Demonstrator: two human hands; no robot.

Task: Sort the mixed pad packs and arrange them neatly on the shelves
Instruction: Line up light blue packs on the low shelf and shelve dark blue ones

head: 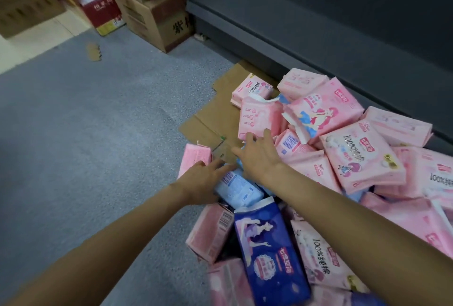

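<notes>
stacked cardboard boxes (152, 19), red carton (101, 10), flattened cardboard (215, 119), grey floor (73, 134)

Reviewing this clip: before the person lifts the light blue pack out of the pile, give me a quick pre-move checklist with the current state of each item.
1. Left hand in contact with the light blue pack: ok, it rests on the pack's left edge.
2. Firm grip on that pack: cannot tell, the fingertips are partly hidden.
3. Right hand free: ok, fingers spread, reaching over the pile, holding nothing visible.
4. Pack free to lift: not ok, its lower end sits tucked behind the dark blue pack.
5. Shelf has room: ok, the dark ledge shows bare.
6. Pile sorted: not ok, pink packs lie mixed with the blue ones.
</notes>
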